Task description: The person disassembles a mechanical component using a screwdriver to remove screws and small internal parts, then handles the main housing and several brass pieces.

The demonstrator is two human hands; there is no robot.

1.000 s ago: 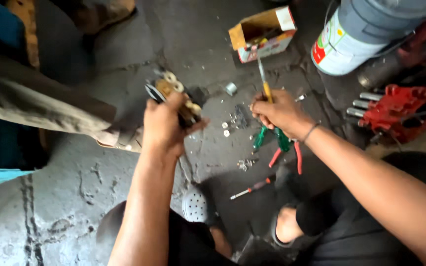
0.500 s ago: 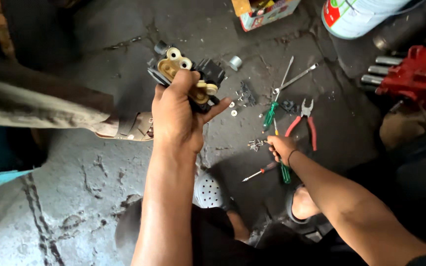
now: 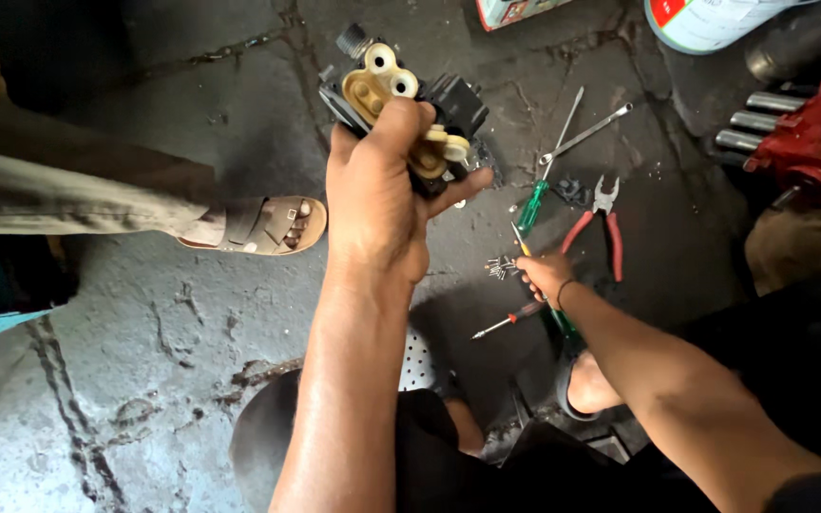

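Note:
My left hand is raised above the concrete floor and grips a black and tan plastic mechanism with round tan caps on top. Low on the floor, my right hand is closed around a slim tool whose yellow end pokes out above the fist, with a green part showing below it. It rests right beside a small pile of dark screws.
On the floor lie a green-handled screwdriver, red-handled pliers, a small red screwdriver and a thin wrench. A red metal part sits at right, a white bucket at top. Another person's sandalled foot stands at left.
My left hand has lifted the mechanism closer to the camera. My right hand has come down from the tools toward the screws near my foot, still holding the slim tool.

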